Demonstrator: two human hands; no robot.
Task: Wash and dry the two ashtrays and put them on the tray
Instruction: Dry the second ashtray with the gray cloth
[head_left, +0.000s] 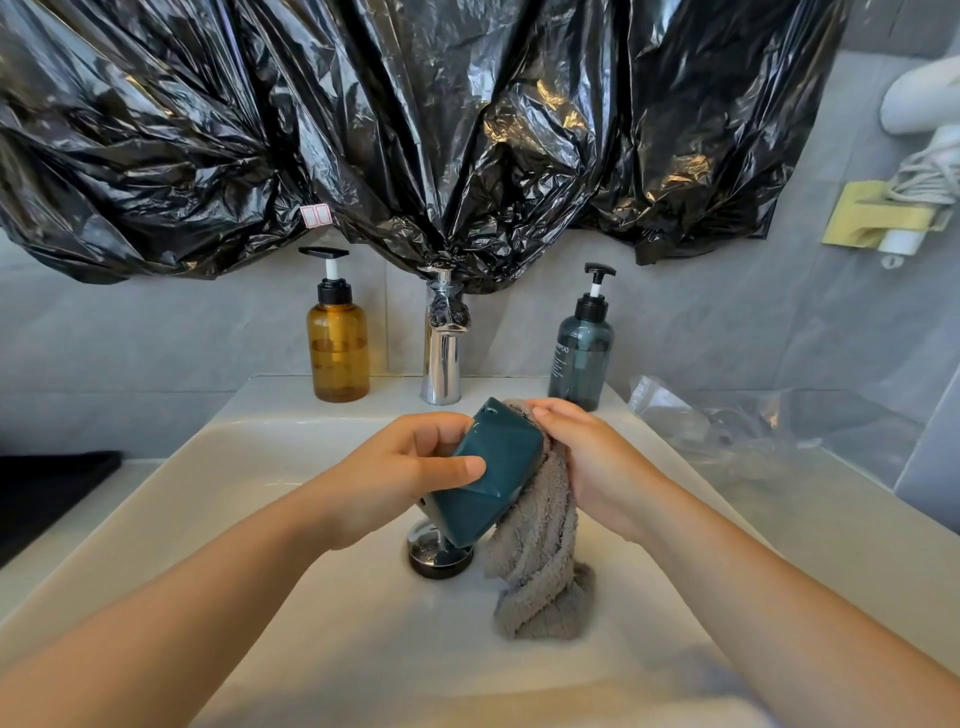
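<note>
A dark teal faceted ashtray (488, 473) is held tilted on edge above the white sink (218, 467), its underside facing me. My left hand (400, 473) grips it, thumb across the underside and fingers curled round its left rim. My right hand (587, 457) holds a grey cloth (540, 561) pressed against the ashtray's right side; the cloth hangs down twisted into the basin. The ashtray's inside is hidden. No second ashtray and no tray can be seen.
A chrome tap (441, 343) stands at the back, between an amber pump bottle (337, 343) and a dark teal pump bottle (584, 353). The drain plug (436, 556) sits below the ashtray. Crumpled clear plastic (727, 415) lies on the right counter. Black plastic sheeting (415, 130) covers the wall above.
</note>
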